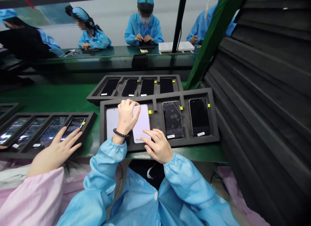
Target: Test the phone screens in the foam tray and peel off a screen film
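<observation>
In front of me, a black foam tray [159,145] holds several smartphones in separate recesses. Two have lit pale screens: the left lit phone [111,122] is partly covered by my wrist, and the second lit phone [141,127] lies between my hands. My left hand [127,116], with a dark bead bracelet at the wrist, is curled over this second phone's upper left part; whatever its fingers hold is hidden. My right hand [158,145] has its fingers apart, the tips at the lower right of that screen. Dark phones [173,120] with yellow tabs lie to the right.
Behind is another foam tray [93,97] of dark phones. A co-worker's hand [58,146] in a pink sleeve rests over a phone tray [91,117] at left. Stacked black trays [255,90] and a green post [213,38] stand right. People in blue sit opposite.
</observation>
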A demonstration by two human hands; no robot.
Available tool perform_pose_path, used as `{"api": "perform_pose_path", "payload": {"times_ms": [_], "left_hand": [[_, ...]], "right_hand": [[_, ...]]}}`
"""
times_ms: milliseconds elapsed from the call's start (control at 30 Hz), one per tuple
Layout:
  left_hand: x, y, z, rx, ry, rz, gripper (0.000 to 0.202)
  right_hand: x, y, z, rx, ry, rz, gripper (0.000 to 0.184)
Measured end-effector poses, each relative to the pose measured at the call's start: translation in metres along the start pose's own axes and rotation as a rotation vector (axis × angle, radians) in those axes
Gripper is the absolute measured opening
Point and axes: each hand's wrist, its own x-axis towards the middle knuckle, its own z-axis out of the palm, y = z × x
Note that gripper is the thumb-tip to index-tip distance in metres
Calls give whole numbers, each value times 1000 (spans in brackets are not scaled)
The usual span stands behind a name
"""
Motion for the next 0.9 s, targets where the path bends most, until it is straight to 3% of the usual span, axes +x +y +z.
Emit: {"api": "perform_pose_path", "payload": {"times_ms": [133, 267, 367, 500, 567, 633, 700, 800, 900], "left_hand": [[-16, -1, -8, -296, -2, -8, 45], [-34, -5, -13, -764, -297, -238, 85], [-35, -5, -10, -758, -409, -372, 75], [-34, 9, -7, -726, -274, -394, 52], [-41, 23, -10, -730, -153, -453, 48], [-55, 40, -17, -785, -86, -606, 50], [-74, 59, -24, -889, -176, -769, 57], [-106, 80, -28, -928, -327, -835, 63], [-131, 92, -26, -840, -279, -865, 62]], "right_hand": [[-2, 0, -4, 77, 136, 69, 31], [-5, 0, -6, 136, 260, 154, 33], [-7, 0, -5, 180, 310, 193, 36], [-3, 2, -17, 236, 380, 303, 32], [2, 2, -31, 274, 357, 374, 28], [8, 2, -49, 320, 284, 461, 24], [12, 1, -66, 350, 196, 559, 20], [13, -4, -82, 303, 72, 643, 20], [8, -9, -87, 128, -1, 585, 37]]}}
